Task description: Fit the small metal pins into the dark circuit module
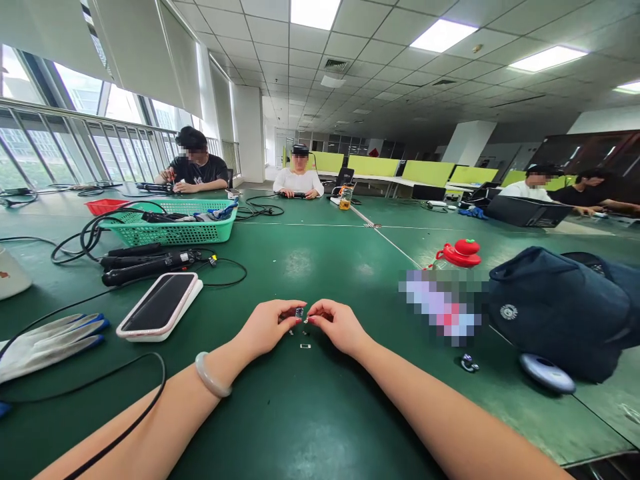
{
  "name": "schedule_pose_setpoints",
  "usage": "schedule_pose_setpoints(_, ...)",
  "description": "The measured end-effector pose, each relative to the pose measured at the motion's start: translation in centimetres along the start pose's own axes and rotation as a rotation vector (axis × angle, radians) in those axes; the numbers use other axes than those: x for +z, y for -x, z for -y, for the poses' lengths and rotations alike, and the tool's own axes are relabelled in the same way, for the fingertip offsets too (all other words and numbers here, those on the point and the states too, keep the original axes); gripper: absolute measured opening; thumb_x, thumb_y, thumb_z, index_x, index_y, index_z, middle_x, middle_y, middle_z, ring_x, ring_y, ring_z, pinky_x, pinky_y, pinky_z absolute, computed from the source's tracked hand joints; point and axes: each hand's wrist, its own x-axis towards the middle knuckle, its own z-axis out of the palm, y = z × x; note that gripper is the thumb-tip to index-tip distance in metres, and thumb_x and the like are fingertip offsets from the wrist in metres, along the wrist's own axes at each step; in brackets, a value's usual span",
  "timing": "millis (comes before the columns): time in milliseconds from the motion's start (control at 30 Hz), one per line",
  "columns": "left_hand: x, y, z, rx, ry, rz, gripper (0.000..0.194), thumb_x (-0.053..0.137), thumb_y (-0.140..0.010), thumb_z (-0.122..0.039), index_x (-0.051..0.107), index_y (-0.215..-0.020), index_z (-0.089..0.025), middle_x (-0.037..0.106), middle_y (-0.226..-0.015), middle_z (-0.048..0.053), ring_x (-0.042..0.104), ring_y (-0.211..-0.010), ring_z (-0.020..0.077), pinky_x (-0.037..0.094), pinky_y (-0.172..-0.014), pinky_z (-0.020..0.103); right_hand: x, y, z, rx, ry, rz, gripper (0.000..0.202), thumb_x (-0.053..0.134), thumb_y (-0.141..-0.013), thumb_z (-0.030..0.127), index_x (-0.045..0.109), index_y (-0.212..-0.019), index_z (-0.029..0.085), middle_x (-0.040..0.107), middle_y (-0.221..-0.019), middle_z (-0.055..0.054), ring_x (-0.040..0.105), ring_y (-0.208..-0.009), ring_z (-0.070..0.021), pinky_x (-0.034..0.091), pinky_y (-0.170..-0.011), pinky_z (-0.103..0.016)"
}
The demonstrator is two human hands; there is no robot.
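The left hand (270, 327) clamps a small dark part (299, 312) between thumb and finger. At its three o'clock, the right hand (344, 327) holds fingertips close together; their grip cannot be determined. Work appears unfinished: a rectangular piece (305, 346) lies loose at six o'clock; completed steps are unclear.

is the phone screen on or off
Off, apparently: the phone screen lies face up and looks dark, with nothing lit on it.

Loose piece (305, 346) on the table (313, 427), between phone (161, 303) at left and bag (555, 300) at right, basket (175, 234) behind phone
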Motion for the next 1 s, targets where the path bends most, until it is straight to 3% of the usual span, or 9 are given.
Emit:
schedule_pose_setpoints(167, -0.2, 0.3, -0.7, 0.066, -0.142, 0.016, 0.032, 0.057, -0.079, -0.026, 0.063, -0.111, -0.029, 0.069, -0.086, -0.002, 0.059, -0.071, 0.0139, 0.044, -0.071, 0.026, 0.2, 0.1, 0.4, 0.025, 0.008, -0.024, 0.011, 0.059, -0.072, 0.026, 0.064, -0.075, 0.018, 0.062, -0.069, 0.002, 0.050, -0.059, -0.0098, 0.040, -0.061, -0.023)
schedule_pose_setpoints(533, -0.2, 0.3, -0.7, 0.132, -0.251, -0.003, 0.033, 0.057, -0.080, -0.029, 0.060, -0.113, -0.030, 0.066, -0.084, -0.001, 0.057, -0.081, 0.0159, 0.041, -0.076, 0.029, 0.5, 0.1, 0.2, 0.020, -0.103, -0.046, 0.013, 0.060, -0.070, 0.029, 0.063, -0.073, 0.018, 0.066, -0.072, -0.001, 0.058, -0.066, -0.0131, 0.044, -0.068, -0.026)
schedule_pose_setpoints(1000, -0.2, 0.7, -1.2, 0.199, -0.203, 0.039, 0.036, 0.056, -0.080, -0.024, 0.054, -0.116, -0.027, 0.062, -0.082, 0.000, 0.054, -0.084, 0.0168, 0.041, -0.080, 0.031, 0.5, 0.5, 1.0, -0.045, 0.189, -0.029, 0.011, 0.060, -0.074, 0.028, 0.065, -0.074, 0.019, 0.061, -0.064, 0.002, 0.046, -0.054, -0.0089, 0.037, -0.055, -0.021)
